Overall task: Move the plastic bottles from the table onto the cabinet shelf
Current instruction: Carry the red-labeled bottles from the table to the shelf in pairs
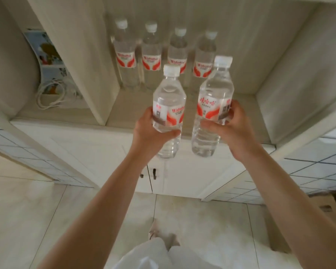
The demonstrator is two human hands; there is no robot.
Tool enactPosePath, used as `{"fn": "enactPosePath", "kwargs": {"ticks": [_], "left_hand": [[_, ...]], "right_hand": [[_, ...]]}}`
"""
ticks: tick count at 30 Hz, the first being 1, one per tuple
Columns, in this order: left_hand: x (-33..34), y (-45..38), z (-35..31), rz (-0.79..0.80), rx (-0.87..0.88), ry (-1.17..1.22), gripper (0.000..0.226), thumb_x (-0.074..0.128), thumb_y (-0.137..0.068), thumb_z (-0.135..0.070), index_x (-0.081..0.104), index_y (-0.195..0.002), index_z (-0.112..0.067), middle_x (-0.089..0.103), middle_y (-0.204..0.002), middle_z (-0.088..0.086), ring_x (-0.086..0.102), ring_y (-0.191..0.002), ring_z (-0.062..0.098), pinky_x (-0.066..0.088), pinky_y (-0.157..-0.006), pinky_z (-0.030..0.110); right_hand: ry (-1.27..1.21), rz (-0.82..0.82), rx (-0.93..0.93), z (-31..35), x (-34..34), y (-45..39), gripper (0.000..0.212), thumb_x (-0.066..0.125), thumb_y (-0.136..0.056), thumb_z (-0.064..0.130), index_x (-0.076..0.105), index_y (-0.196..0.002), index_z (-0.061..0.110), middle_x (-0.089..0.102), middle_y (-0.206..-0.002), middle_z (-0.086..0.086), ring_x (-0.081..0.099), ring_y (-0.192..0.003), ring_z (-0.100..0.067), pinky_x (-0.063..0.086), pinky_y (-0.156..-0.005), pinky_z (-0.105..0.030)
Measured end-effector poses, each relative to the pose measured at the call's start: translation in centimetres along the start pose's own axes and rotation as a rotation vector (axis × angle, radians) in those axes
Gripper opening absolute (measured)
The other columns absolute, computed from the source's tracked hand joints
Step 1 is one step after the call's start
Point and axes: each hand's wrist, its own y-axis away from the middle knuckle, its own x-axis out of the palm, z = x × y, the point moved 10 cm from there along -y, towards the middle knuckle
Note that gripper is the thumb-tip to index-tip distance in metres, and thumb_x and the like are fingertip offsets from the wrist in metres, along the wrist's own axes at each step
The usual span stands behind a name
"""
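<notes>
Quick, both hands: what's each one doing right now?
Left hand: closed around a plastic bottle, held upright in front of the shelf.
Right hand: closed around a second bottle, also upright.

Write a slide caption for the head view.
Left hand and right hand each carry a water bottle toward four bottles standing on the cabinet shelf.

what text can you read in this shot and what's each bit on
"娃哈哈": red label of the bottle in the right hand.
"Wahaha": label of the bottle in the left hand, blurred.
Four shelf bottles: same red logo, blurred.
Small print and codes on both held labels: unreadable.
</notes>
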Motion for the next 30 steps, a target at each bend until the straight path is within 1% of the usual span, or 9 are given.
{"fn": "enactPosePath", "kwargs": {"ticks": [2, 5, 9, 11, 13, 17, 22, 28, 30], "left_hand": [[-0.2, -2.3, -1.1, 0.009, 0.043, -0.011, 0.053, 0.091, -0.054, -0.024, 0.058, -0.095, -0.029, 0.070, -0.095, -0.008, 0.068, -0.091, 0.010, 0.058, -0.077, 0.032], [-0.1, -5.7, -1.4, 0.058, 0.073, 0.010, 0.060, 0.091, -0.054, -0.020, 0.060, -0.105, -0.028, 0.070, -0.095, -0.008, 0.068, -0.092, 0.010, 0.058, -0.081, 0.033], [0.4, -9.0, -0.9, 0.148, 0.106, 0.018, 0.060, 0.091, -0.056, -0.017, 0.058, -0.102, -0.036, 0.071, -0.097, -0.010, 0.069, -0.089, 0.002, 0.055, -0.077, 0.021], [0.7, -10.0, -0.4, 0.194, 0.107, 0.008, 0.064, 0.092, -0.056, -0.019, 0.059, -0.109, -0.031, 0.072, -0.099, -0.011, 0.069, -0.089, 0.000, 0.055, -0.076, 0.019], [1.0, -10.6, 0.0, 0.245, 0.113, 0.020, 0.071, 0.092, -0.056, -0.018, 0.057, -0.116, -0.029, 0.072, -0.104, -0.011, 0.069, -0.094, 0.001, 0.056, -0.081, 0.022], [1.5, -11.5, 0.5, 0.327, 0.117, 0.079, 0.072, 0.092, -0.057, -0.013, 0.055, -0.113, -0.039, 0.072, -0.107, -0.017, 0.068, -0.099, 0.001, 0.056, -0.080, 0.018], [1.8, -11.6, 1.0, 0.433, 0.108, 0.137, 0.074, 0.090, -0.059, -0.005, 0.054, -0.117, -0.034, 0.071, -0.112, -0.015, 0.067, -0.105, 0.005, 0.055, -0.084, 0.019], [1.8, -11.1, 2.1, 0.440, 0.064, 0.165, 0.074, 0.087, -0.064, -0.004, 0.053, -0.125, -0.027, 0.070, -0.117, -0.011, 0.065, -0.111, 0.007, 0.052, -0.096, 0.028], [1.8, -10.5, 1.8, 0.392, 0.086, 0.148, 0.082, 0.088, -0.064, -0.013, 0.046, -0.133, -0.027, 0.067, -0.119, -0.014, 0.063, -0.112, 0.005, 0.054, -0.091, 0.021]], "right_hand": [[0.005, -0.033, -0.042, 1.0, 0.0, -1.9, 0.060, 0.089, -0.059, 0.021, 0.054, -0.107, 0.025, 0.065, -0.093, 0.012, 0.063, -0.081, 0.002, 0.050, -0.062, -0.011], [0.028, -0.082, -0.073, 1.7, 0.5, -4.2, 0.066, 0.089, -0.059, 0.025, 0.053, -0.114, 0.020, 0.067, -0.097, 0.010, 0.063, -0.081, 0.006, 0.050, -0.065, -0.010], [0.054, -0.105, -0.082, 1.2, 1.8, -6.4, 0.069, 0.089, -0.061, 0.023, 0.051, -0.119, 0.017, 0.067, -0.099, 0.009, 0.066, -0.088, -0.003, 0.052, -0.071, -0.017], [0.064, -0.082, -0.093, 0.7, 2.4, -6.9, 0.069, 0.089, -0.062, 0.023, 0.051, -0.119, 0.019, 0.068, -0.100, 0.009, 0.067, -0.091, -0.006, 0.055, -0.075, -0.019], [0.059, -0.040, -0.095, 0.1, 3.0, -7.2, 0.072, 0.090, -0.062, 0.022, 0.049, -0.121, 0.019, 0.069, -0.105, 0.009, 0.067, -0.094, -0.003, 0.055, -0.078, -0.017], [-0.010, 0.010, -0.073, -1.1, 3.5, -7.2, 0.073, 0.089, -0.062, 0.008, 0.050, -0.122, 0.021, 0.070, -0.110, 0.007, 0.068, -0.101, -0.007, 0.055, -0.083, -0.021], [-0.146, 0.074, -0.057, -1.9, 3.9, -6.7, 0.077, 0.087, -0.061, 0.003, 0.048, -0.124, 0.023, 0.068, -0.117, 0.005, 0.065, -0.110, -0.014, 0.053, -0.088, -0.026], [-0.199, 0.106, -0.044, -2.6, 4.3, -5.0, 0.080, 0.082, -0.068, 0.008, 0.041, -0.136, 0.015, 0.061, -0.127, -0.005, 0.059, -0.119, -0.020, 0.050, -0.099, -0.036], [-0.156, 0.076, -0.048, -2.7, 4.3, -4.6, 0.076, 0.081, -0.071, 0.011, 0.040, -0.135, 0.014, 0.061, -0.126, -0.002, 0.060, -0.118, -0.016, 0.049, -0.100, -0.037]]}}
